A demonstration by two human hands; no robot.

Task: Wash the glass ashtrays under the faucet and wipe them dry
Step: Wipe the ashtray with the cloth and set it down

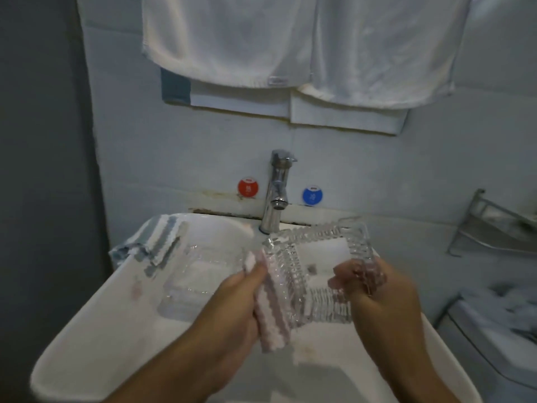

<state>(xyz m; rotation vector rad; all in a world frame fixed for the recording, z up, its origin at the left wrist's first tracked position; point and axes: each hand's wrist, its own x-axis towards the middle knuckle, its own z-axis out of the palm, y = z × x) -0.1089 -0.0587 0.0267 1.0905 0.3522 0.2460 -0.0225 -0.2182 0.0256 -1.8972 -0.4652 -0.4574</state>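
Note:
A square ribbed glass ashtray [321,257] is held tilted over the white sink [96,312], just below the chrome faucet [276,193]. My right hand [380,289] grips its right rim, thumb inside. My left hand [232,298] holds a pink-and-white cloth [271,306] pressed against the ashtray's left rim. A second glass ashtray [189,283] lies in the sink basin to the left. No water runs from the faucet.
A striped grey-white cloth [157,245] drapes over the sink's back left corner. White towels [290,45] hang above on the wall. Red [248,187] and blue [312,195] tags flank the faucet. A metal rack [494,225] is at the right.

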